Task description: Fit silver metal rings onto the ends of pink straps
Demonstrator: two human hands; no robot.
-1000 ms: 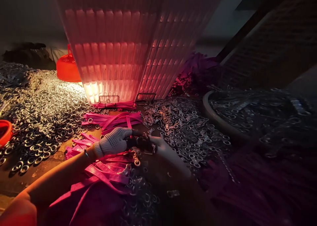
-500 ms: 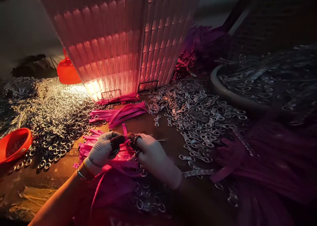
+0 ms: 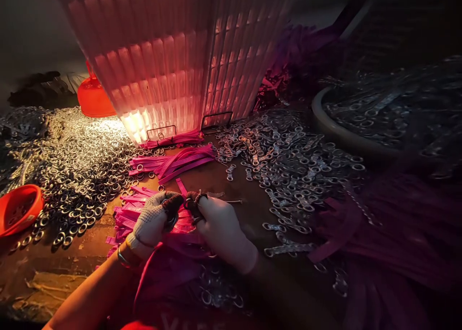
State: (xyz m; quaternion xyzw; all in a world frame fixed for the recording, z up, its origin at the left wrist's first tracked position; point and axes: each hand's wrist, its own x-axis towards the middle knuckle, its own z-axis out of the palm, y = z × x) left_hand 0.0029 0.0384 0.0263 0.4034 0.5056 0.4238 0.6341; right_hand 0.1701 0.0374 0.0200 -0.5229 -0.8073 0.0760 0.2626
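Pink strap (image 3: pixel 187 205) sits pinched between both hands near the table's front edge, right over the strap pile (image 3: pixel 130 214). Left hand (image 3: pixel 153 221), gloved, clamps its fingertips on it; right hand (image 3: pixel 220 229) grips the same spot, seemingly with a small ring, too dark to be sure. Ring heaps (image 3: pixel 79 166) lie left, links (image 3: pixel 288 171) right, so both are within easy reach. Lamp (image 3: pixel 173 65) lights the middle.

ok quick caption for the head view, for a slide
Gloved left hand and right hand pinch a metal ring over pink straps, beside heaps of metal rings.
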